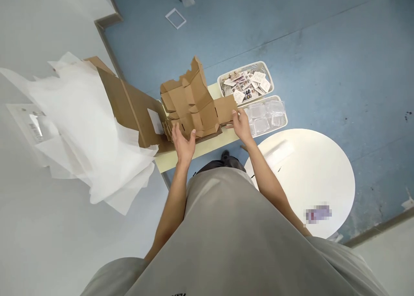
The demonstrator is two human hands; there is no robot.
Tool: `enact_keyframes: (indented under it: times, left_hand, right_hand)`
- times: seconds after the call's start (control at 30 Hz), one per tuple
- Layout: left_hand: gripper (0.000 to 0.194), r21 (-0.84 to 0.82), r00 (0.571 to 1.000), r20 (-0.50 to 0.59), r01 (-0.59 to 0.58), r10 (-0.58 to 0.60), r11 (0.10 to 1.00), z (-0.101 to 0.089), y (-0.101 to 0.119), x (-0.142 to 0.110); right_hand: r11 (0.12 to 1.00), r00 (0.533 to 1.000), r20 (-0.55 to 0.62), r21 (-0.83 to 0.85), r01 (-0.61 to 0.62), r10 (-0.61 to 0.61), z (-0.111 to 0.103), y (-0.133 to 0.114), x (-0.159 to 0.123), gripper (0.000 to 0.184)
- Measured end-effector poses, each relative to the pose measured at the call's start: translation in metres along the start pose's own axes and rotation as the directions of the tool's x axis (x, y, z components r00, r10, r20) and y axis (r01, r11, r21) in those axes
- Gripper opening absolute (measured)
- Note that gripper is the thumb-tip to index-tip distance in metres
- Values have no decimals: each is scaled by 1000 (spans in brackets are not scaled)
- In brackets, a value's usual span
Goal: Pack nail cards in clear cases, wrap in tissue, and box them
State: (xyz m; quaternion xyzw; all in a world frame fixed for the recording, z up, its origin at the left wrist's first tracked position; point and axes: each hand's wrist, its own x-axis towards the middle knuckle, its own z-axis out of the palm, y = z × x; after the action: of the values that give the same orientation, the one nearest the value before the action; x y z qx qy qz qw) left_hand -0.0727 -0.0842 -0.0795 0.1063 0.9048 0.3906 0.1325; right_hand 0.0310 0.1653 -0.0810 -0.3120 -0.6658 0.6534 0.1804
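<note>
A brown die-cut cardboard box blank (pixel 207 108), partly folded with its flaps standing up, lies on a narrow pale yellow table (pixel 202 147). At its near left edge is my left hand (pixel 184 145), fingers and thumb spread apart against the cardboard. My right hand (pixel 241 125) pinches the blank's right-hand flap, some of its fingertips hidden by the flap. Just right of that hand stands a white basket of clear plastic boxes (pixel 261 117). Behind it, another white basket holds printed cards (pixel 247 84) with small items on them. More folded cardboard shows beneath the blank.
To the left, a large cardboard carton (pixel 129 99) stands on the table, heaped with white sheets (pixel 87 127). A round white table (pixel 310 171) is close on my right, bearing a blurred purple item (pixel 318 213). A white frame (pixel 175 18) lies on the blue floor.
</note>
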Motion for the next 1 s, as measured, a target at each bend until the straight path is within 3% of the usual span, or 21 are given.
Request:
enact_keyframes:
  times: [0.17, 0.3, 0.43, 0.5, 0.57, 0.73, 0.87, 0.93, 1.0]
  left_hand:
    - [93, -149, 998, 37, 47, -42, 988, 5, 10, 1]
    - [90, -235, 970, 236, 118, -61, 965, 25, 26, 4]
    - [77, -229, 879, 476, 110, 13, 967, 59, 48, -12]
    - [69, -188, 805, 592, 117, 17, 975, 82, 60, -30]
    - [63, -142, 702, 712, 157, -9, 977, 110, 72, -52]
    - [52, -18, 381, 920, 267, -89, 964, 182, 93, -124]
    - [46, 83, 109, 988, 219, -109, 972, 225, 98, -186]
    - [47, 100, 55, 993, 142, -109, 985, 237, 95, -215]
    - [48, 92, 73, 993, 60, -97, 994, 245, 88, -240]
  right_hand:
    - [961, 989, -44, 244, -129, 144, -49, -19, -47, 71]
    - [935, 969, -142, 320, -150, 204, -90, -21, -89, 71]
    - [897, 932, -244, 416, -149, 268, -127, -12, -144, 70]
    - [876, 907, -298, 464, -135, 298, -144, -4, -179, 68]
    - [854, 869, -369, 509, -108, 331, -158, 5, -219, 65]
    - [784, 709, -554, 621, 2, 437, -175, 37, -333, 59]
    - [738, 537, -662, 667, 105, 522, -167, 62, -423, 58]
    - [733, 441, -699, 669, 126, 562, -159, 77, -465, 58]
    - [740, 332, -727, 663, 114, 601, -150, 95, -501, 59]
